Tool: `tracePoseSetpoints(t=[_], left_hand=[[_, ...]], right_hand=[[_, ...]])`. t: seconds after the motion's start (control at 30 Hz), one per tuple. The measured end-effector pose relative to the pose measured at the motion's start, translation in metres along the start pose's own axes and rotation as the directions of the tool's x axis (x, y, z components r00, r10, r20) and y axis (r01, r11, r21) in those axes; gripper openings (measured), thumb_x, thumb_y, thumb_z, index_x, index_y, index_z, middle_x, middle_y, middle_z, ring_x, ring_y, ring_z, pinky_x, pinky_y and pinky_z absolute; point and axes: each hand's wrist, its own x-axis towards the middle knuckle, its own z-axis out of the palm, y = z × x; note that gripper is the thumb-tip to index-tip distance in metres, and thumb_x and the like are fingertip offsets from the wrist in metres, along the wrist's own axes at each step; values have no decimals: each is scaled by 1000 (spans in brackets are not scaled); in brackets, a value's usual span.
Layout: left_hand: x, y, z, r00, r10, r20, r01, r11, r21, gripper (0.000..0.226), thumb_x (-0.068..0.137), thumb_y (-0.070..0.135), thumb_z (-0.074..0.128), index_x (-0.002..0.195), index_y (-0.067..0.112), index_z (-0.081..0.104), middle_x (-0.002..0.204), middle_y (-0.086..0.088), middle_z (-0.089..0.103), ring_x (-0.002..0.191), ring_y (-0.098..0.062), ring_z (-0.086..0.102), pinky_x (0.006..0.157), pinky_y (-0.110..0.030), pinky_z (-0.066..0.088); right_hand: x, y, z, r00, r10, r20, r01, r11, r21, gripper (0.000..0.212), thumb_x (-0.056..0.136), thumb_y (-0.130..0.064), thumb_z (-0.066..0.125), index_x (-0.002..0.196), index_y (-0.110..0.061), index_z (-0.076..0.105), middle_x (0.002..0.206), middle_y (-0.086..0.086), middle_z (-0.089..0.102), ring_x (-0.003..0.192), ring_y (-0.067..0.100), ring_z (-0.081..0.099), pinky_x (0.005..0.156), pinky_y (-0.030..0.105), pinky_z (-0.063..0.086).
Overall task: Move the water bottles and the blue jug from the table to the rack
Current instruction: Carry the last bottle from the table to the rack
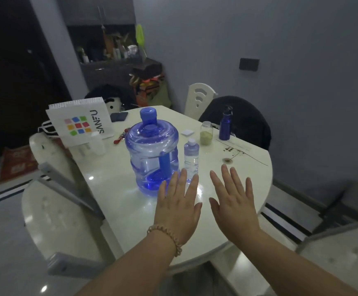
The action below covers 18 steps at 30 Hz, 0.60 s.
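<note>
Both forearms reach forward over the near edge of the pale round table (114, 199), and both hands are held flat, palms down, backs toward the camera. The left hand (179, 201) has its fingers straight and slightly spread and holds nothing; its fingertips point at the foot of the blue jug (151, 154), just in front of it, and whether they touch it cannot be told. A beaded bracelet (167, 236) circles that wrist. The right hand (232, 201) lies level with the left, further right of the jug, with fingers straight and fanned, thumb out, and nothing in its grasp. Whether either palm rests on the table or hovers above it cannot be told. The jug stands upright near the middle of the table, cap on, its handle facing the person. Just right of the jug stands a small clear water bottle (191, 157) with a pale cap, upright and close beside it. Behind and right of the jug is a glass jar (206, 133) with pale green contents, and beyond that, well apart from the jug, a dark blue metal bottle (225, 124) near the far right edge. Left of the jug and behind it stands a white paper bag (80, 122) printed with coloured squares, with a white plastic bottle (97, 143) before it.
</note>
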Motion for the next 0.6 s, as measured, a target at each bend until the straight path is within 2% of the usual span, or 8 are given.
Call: tracePoseSetpoints(t=[0.1,0.2,0.27,0.33,0.4,0.5,0.57,0.6], left_hand=[[42,-29,23,999,-4,35,2,998,56,69,96,50,26,147,24,-12,157,-9,-6,143,-31,-3,113,-48,3],[82,-53,35,998,32,48,-38,991,130,68,96,49,22,145,23,-18,156,-10,-14,142,-31,-11,112,-49,-3],[108,-67,41,996,78,32,-83,981,174,69,96,47,24,145,21,-18,156,-12,-11,142,-32,-10,112,-49,-3],[130,-76,48,993,119,25,-121,971,207,70,97,43,27,144,19,-18,156,-13,-11,141,-33,-10,111,-50,-6],[147,-83,58,989,145,23,-146,966,215,69,97,37,29,145,19,-16,156,-13,-11,140,-32,-13,109,-48,-13],[160,-90,77,983,175,65,-185,953,239,68,98,34,28,145,17,-17,154,-13,-16,132,-32,-29,100,-47,-25],[162,-100,89,979,200,48,-205,940,274,68,97,32,32,147,13,-9,155,-16,-11,133,-34,-28,103,-49,-23],[162,-105,93,974,223,45,-226,928,295,67,94,33,38,148,12,3,155,-18,-1,138,-36,-17,107,-52,-17]], right_hand=[[56,0,33,998,-32,52,34,999,-22,73,89,-34,59,149,-23,19,157,9,13,144,27,5,112,50,2],[112,2,59,993,-71,96,76,996,-49,78,85,-23,60,150,-21,17,158,11,11,144,30,8,113,51,3],[145,5,76,989,-97,113,107,991,-86,82,86,-18,52,150,-24,1,159,10,-1,144,29,-2,113,49,-5],[173,6,91,987,-106,124,120,987,-108,83,87,-16,48,149,-27,-5,158,9,-7,144,27,-8,112,48,-10],[196,3,106,986,-115,122,129,986,-108,81,86,-14,49,149,-26,-1,159,9,-6,144,27,-7,112,48,-8],[216,-2,122,981,-128,147,143,985,-96,76,87,-15,48,149,-24,6,159,9,4,144,28,-2,113,49,-3],[219,-1,134,975,-143,170,166,977,-132,74,87,-18,51,149,-22,10,158,9,8,144,29,0,113,50,-4],[218,0,137,974,-144,177,172,972,-157,76,86,-19,54,149,-22,12,157,10,10,144,30,1,113,50,-3]])
